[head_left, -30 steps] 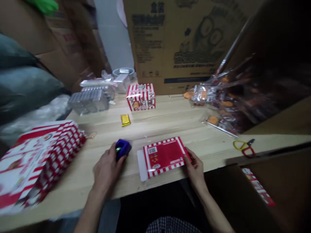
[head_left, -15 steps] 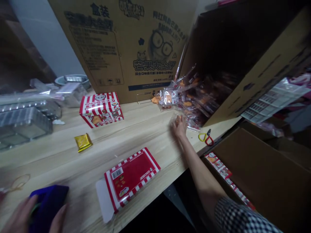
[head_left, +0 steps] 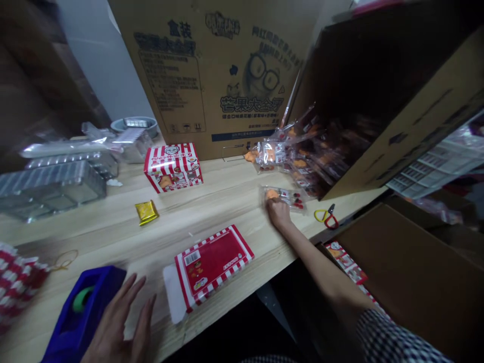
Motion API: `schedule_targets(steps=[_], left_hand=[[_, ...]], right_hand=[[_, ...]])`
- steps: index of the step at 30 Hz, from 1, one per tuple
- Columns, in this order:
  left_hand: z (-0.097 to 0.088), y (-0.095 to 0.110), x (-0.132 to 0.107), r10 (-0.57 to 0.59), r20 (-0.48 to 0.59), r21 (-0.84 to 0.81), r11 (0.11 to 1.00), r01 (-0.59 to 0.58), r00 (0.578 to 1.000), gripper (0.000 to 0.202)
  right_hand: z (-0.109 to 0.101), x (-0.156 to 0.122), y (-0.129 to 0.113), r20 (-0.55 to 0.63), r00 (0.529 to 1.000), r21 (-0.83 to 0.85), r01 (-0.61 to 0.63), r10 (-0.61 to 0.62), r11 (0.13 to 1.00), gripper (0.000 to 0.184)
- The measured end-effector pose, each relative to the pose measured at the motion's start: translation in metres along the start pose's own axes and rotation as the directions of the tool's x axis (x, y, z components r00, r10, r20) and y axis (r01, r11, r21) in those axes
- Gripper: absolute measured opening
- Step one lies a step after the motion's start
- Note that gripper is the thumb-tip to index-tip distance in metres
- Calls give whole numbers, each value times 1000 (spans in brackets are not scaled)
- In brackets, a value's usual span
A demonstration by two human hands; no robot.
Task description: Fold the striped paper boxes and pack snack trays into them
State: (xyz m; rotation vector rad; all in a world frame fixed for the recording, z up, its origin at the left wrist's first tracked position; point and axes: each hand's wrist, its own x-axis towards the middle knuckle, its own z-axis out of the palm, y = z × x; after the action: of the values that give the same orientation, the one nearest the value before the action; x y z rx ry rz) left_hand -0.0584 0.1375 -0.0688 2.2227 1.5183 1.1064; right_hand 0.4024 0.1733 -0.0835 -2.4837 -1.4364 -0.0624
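My right hand [head_left: 279,212] is closed on the left end of a clear plastic packet [head_left: 293,199] that holds an orange piece and small dark and red pieces. The packet lies low over the table, in front of a heap of similar packets [head_left: 313,151] spilling from a cardboard box. At the lower left my left hand [head_left: 121,322] holds nothing, its fingers spread. Beside it stands a blue tape dispenser [head_left: 85,307] with a green core. A flattened red carton [head_left: 214,267] with striped edges and a white flap lies between my hands.
A red-and-white striped box [head_left: 174,169] stands at the back, with a gold packet [head_left: 146,212] in front. Clear plastic trays [head_left: 71,186] are stacked left. Scissors [head_left: 327,217] with yellow and red handles lie near the table's right edge. Striped cartons [head_left: 18,282] sit far left.
My right hand has drawn a packet out a little from the heap towards me. My left hand has moved right, off the tape dispenser, and its fingers are spread. The view has shifted left.
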Motion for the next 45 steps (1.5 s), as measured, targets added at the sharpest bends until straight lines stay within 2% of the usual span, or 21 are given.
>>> schedule_targets(steps=[4,7,10,12,14,17,19,21,23,24,26,28,31,34,36,37,39,40,41,43,45], left_hand=[[3,13,-1,69,-4,-12,998,-69,998,38],[-3,19,-1,78,-16,-11,997,-79,997,37],[-10,28,2,52,-28,-16,998,-52,998,36],[-12,39,6,12,-33,-39,999,-14,999,35],[-11,55,13,-25,-45,-106,994,20,999,37],[-14,88,29,-61,-70,-293,955,38,996,57],[-19,109,43,-45,-84,-378,926,10,995,78],[-25,122,58,-28,-21,-453,892,16,999,92],[-28,122,65,-77,126,-606,783,138,989,101],[-28,119,63,-120,195,-683,696,223,973,105],[-25,108,47,-205,275,-805,485,341,939,108],[-17,101,17,-264,298,-883,288,371,917,105],[-4,105,-28,-338,381,-910,27,414,860,91],[-9,110,-47,-540,370,-911,-53,408,756,66],[-27,103,-46,-688,244,-929,35,367,683,52],[-38,96,-44,-742,150,-932,116,345,654,48],[-60,77,-42,-782,-34,-897,298,326,623,45],[-68,67,-43,-780,-91,-863,372,343,619,46],[-73,58,-45,-776,-116,-825,422,375,619,45],[-73,43,-53,-778,-98,-770,455,448,621,43],[-60,34,-61,-797,-54,-755,427,498,601,41]], right_hand=[[-30,14,5,-139,990,110,23,-8,994,21],[-61,18,6,-311,950,282,86,6,956,19],[-97,20,8,-471,878,483,181,80,856,22],[-120,20,6,-516,847,606,256,127,753,23],[-139,13,-1,-509,850,700,317,135,640,24],[-156,-11,-29,-413,910,816,349,43,461,29],[-159,-33,-56,-248,957,917,281,-148,284,30],[-156,-55,-86,-79,926,967,162,-370,199,30],[-147,-72,-111,47,868,987,36,-493,158,30],[-141,-79,-122,79,867,993,-23,-491,119,30],[-124,-90,-138,103,927,992,-121,-362,-27,32],[-104,-102,-152,138,977,965,-170,-161,-202,34],[-78,-131,-174,215,977,925,-208,-13,-317,32],[-62,-163,-192,238,963,927,-265,-129,-266,24],[-59,-172,-192,202,927,955,-257,-315,-146,21],[-59,-170,-187,168,894,978,-204,-416,-43,25],[-57,-154,-171,90,803,975,50,-589,217,54],[-54,-142,-162,110,733,895,220,-671,388,74],[-50,-129,-155,158,658,779,376,-736,503,94],[-37,-106,-146,308,550,525,582,-776,621,122],[-21,-91,-146,410,487,376,680,-771,629,134]])
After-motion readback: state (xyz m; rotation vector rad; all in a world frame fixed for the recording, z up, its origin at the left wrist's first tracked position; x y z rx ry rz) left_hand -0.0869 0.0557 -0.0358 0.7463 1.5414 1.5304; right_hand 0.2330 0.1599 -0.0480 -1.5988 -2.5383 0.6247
